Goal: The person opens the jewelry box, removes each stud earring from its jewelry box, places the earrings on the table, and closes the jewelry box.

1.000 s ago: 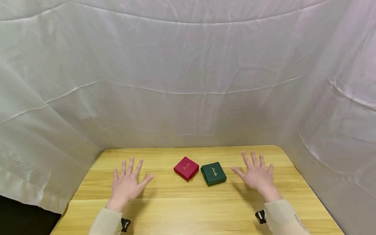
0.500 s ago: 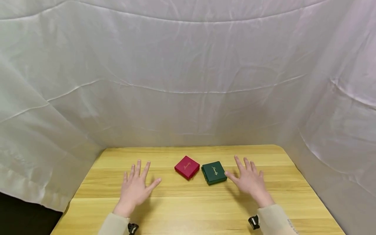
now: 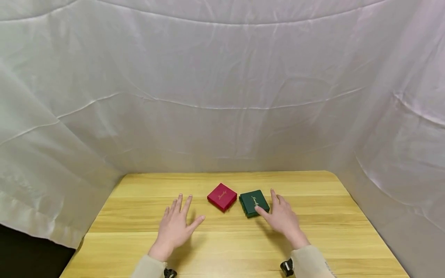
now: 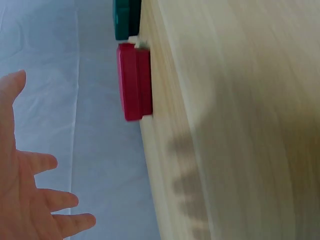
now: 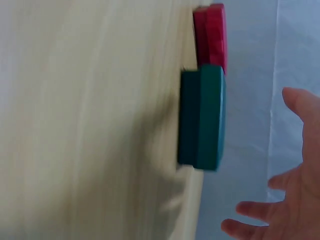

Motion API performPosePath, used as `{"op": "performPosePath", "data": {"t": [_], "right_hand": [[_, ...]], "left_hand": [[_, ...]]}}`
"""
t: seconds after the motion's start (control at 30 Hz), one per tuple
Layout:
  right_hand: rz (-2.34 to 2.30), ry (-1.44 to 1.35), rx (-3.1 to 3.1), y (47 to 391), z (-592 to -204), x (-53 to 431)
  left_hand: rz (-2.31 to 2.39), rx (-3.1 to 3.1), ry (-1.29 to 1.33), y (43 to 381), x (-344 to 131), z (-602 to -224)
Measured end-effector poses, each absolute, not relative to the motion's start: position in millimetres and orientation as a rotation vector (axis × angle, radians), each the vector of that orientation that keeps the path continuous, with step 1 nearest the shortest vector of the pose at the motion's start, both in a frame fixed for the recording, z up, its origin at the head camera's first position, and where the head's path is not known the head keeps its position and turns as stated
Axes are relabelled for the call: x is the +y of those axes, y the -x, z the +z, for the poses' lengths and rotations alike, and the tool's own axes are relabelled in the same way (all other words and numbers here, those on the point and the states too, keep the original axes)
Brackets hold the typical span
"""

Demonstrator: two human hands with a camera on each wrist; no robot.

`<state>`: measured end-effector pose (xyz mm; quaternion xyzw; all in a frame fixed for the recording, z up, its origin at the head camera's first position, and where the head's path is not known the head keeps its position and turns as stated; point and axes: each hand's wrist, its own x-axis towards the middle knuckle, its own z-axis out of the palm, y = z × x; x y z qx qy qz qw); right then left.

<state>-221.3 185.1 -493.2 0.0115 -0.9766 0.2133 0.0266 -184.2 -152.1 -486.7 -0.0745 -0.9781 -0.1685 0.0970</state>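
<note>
Two small square jewelry boxes lie near the middle of the table in the head view, a red box (image 3: 222, 197) and, just right of it, a dark green box (image 3: 251, 200), both with gold script on the lid. My right hand (image 3: 283, 220) hovers by the green box's right side, thumb overlapping its near corner, fingers spread. My left hand (image 3: 174, 229) is held over the table, left of and nearer than the red box (image 4: 134, 82), fingers extended. In the right wrist view the green box (image 5: 204, 117) stands clear of the fingers. Both hands are empty.
The wooden table (image 3: 222, 251) has a rounded far right corner. Pale grey cloth (image 3: 222, 77) hangs behind it and along both sides. Each wrist wears a black band below a light sleeve (image 3: 311, 260). A dark area shows at the lower left.
Both hands have moved inward, the left one rightward toward the red box, the right one leftward until its thumb overlaps the green box. The boxes stay where they were.
</note>
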Motion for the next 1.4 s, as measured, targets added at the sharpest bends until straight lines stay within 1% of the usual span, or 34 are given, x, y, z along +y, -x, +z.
{"op": "performPosePath", "data": {"t": [0.4, 0.87, 1.07, 1.4], "right_hand": [[0.746, 0.150, -3.032, 227, -505, 155], [0.715, 0.215, -3.059, 230, -514, 146], [0.794, 0.136, -3.053, 230, -513, 154], [1.012, -0.148, -3.037, 232, -515, 175]], "left_hand": [[-0.645, -2.860, 0.322, 189, -120, -493], [-0.737, -2.875, 0.420, 196, -97, -494], [-0.811, -2.896, 0.545, 199, -85, -499], [-0.984, -2.901, 0.659, 202, -60, -505]]}}
